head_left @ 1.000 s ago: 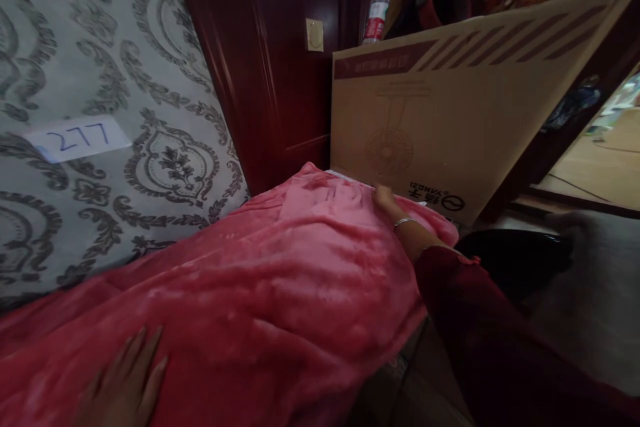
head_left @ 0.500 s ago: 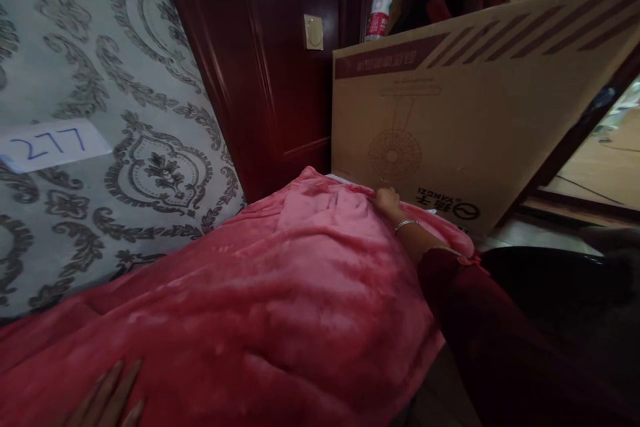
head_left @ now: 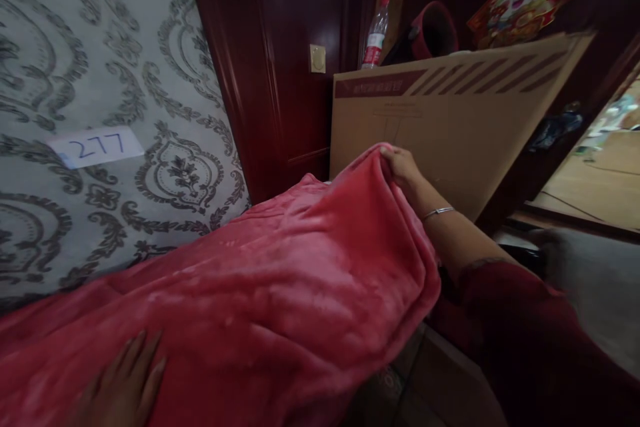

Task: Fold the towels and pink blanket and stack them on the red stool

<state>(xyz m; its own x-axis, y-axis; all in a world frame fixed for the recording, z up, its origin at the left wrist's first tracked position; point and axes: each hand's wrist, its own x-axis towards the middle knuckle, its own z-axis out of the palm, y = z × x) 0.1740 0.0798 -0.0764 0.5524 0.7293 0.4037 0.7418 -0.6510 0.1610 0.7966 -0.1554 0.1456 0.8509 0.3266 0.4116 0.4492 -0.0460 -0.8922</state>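
the left hand (head_left: pixel 123 383) lies flat with fingers spread, pressing the near left edge of the pink blanket (head_left: pixel 280 280) as it did a second ago. the right hand (head_left: pixel 403 170) has lifted the blanket's far corner, pinched in closed fingers, up in front of the cardboard box (head_left: pixel 465 120), so a fold-over looks begun.

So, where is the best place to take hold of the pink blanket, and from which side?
Probably at the far raised edge of the pink blanket, where the right hand pinches it, coming from the right. The fabric bunches into a fold there, while under the flat left hand it lies smooth, giving no grip.
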